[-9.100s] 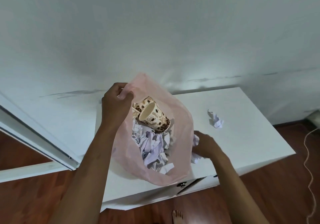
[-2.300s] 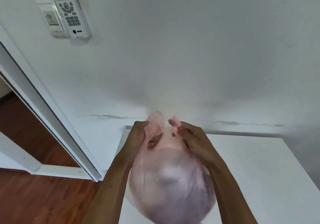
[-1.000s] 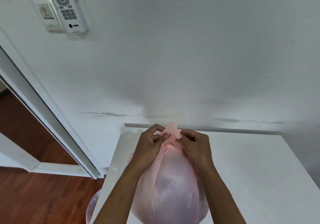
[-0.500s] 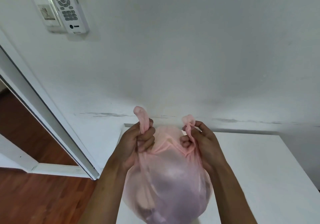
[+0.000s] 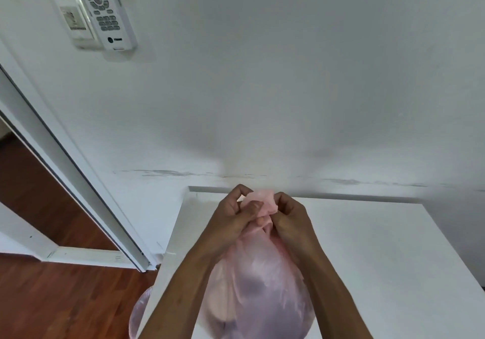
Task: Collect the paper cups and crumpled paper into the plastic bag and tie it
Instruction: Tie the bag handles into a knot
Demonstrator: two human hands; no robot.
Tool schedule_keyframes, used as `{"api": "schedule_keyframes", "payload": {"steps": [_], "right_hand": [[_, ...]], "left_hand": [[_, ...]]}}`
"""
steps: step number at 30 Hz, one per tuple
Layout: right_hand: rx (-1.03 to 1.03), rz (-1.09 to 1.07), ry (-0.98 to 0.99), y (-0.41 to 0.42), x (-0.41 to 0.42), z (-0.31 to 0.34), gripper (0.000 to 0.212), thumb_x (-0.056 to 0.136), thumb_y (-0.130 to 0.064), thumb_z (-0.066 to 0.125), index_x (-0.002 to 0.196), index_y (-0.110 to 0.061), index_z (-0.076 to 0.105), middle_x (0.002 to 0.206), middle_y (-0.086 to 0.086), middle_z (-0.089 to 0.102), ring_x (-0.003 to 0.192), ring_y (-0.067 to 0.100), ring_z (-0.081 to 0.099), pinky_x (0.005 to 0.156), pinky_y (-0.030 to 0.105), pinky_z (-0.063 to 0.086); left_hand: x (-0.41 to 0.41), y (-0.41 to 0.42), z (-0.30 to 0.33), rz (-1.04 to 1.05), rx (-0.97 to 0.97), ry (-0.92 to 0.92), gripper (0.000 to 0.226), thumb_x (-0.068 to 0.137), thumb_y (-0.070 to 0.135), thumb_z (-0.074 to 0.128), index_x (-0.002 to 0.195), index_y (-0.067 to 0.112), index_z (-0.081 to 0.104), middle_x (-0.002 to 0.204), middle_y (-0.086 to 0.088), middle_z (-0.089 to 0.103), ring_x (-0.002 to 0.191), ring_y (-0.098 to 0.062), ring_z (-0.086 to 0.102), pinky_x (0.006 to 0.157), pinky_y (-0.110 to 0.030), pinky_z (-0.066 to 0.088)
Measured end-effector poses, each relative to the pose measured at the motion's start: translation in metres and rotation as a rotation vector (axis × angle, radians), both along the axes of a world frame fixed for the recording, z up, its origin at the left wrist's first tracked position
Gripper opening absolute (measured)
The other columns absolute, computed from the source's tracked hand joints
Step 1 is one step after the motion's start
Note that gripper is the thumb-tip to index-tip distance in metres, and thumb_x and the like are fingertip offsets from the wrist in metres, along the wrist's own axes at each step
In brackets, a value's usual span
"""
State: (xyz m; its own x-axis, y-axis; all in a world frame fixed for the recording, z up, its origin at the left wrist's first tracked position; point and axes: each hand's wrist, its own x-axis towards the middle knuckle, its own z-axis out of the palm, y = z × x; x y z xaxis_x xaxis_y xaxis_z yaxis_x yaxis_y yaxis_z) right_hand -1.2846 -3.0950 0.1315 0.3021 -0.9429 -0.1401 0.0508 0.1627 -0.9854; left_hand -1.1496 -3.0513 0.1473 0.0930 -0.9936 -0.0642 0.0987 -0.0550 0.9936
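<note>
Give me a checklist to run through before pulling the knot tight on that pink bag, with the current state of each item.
1. Both hands on the bag's neck: ok. The left hand and right hand pinch the gathered top of the pink plastic bag together.
2. Bag mouth gathered shut: ok, it is bunched between the fingers.
3. Knot formed: cannot tell, the fingers hide the crossing.
4. Contents inside: ok, dark and pale shapes show through the film, and nothing loose is seen on the white tabletop.
5. Bag supported: cannot tell, its bottom is out of frame.
6. Film intact: cannot tell, no tear is visible, but the view is blurred.
</note>
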Motion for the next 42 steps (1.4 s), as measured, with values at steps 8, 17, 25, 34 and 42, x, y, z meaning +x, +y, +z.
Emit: {"api": "schedule_keyframes", "payload": {"steps": [8, 17, 25, 34, 42], "right_hand": [[0.012, 0.015, -0.038, 0.014, 0.002, 0.005, 0.028, 0.092, -0.021, 0.06, 0.078, 0.001, 0.069, 0.067, 0.01, 0.055, 0.063, 0.019, 0.046, 0.06, 0.03, 0.038], [0.231, -0.147, -0.388, 0.006, 0.007, -0.006, 0.029, 0.082, -0.021, 0.074, 0.093, 0.006, 0.073, 0.086, 0.028, 0.064, 0.078, 0.033, 0.061, 0.079, 0.043, 0.053], [0.343, 0.043, -0.735, 0.005, 0.007, -0.008, 0.024, 0.095, -0.004, 0.053, 0.117, 0.001, 0.06, 0.099, 0.021, 0.066, 0.083, 0.037, 0.067, 0.063, 0.047, 0.057], [-0.428, 0.104, 0.121, -0.002, -0.01, -0.007, 0.01, 0.086, -0.009, 0.071, 0.09, -0.015, 0.078, 0.093, -0.003, 0.066, 0.079, 0.009, 0.064, 0.069, 0.014, 0.046], [-0.807, 0.041, 0.78, -0.006, 0.002, -0.036, 0.012, 0.089, -0.01, 0.06, 0.086, -0.016, 0.07, 0.098, -0.006, 0.049, 0.076, 0.012, 0.052, 0.063, 0.026, 0.041]], "left_hand": [[-0.01, -0.008, -0.024, 0.355, -0.2, -0.477, 0.024, 0.088, 0.006, 0.064, 0.079, 0.023, 0.049, 0.062, -0.002, 0.063, 0.054, -0.016, 0.055, 0.053, -0.028, 0.043], [-0.005, -0.006, -0.028, 0.143, -0.09, -0.357, 0.022, 0.085, 0.018, 0.074, 0.097, 0.019, 0.056, 0.083, 0.0, 0.075, 0.071, -0.012, 0.071, 0.065, -0.03, 0.056], [0.038, -0.004, -0.025, -0.249, 0.21, -0.081, 0.017, 0.093, 0.02, 0.067, 0.101, 0.01, 0.056, 0.078, -0.029, 0.061, 0.066, -0.026, 0.054, 0.064, -0.03, 0.046], [0.036, -0.016, -0.026, 0.028, 0.244, 0.312, 0.009, 0.09, -0.002, 0.052, 0.085, 0.006, 0.052, 0.051, -0.002, 0.044, 0.043, -0.011, 0.032, 0.046, -0.02, 0.034], [0.027, -0.014, -0.027, -0.03, 0.178, 0.276, 0.018, 0.099, 0.016, 0.05, 0.091, 0.003, 0.058, 0.083, -0.024, 0.069, 0.051, -0.02, 0.046, 0.053, -0.026, 0.04]]}}
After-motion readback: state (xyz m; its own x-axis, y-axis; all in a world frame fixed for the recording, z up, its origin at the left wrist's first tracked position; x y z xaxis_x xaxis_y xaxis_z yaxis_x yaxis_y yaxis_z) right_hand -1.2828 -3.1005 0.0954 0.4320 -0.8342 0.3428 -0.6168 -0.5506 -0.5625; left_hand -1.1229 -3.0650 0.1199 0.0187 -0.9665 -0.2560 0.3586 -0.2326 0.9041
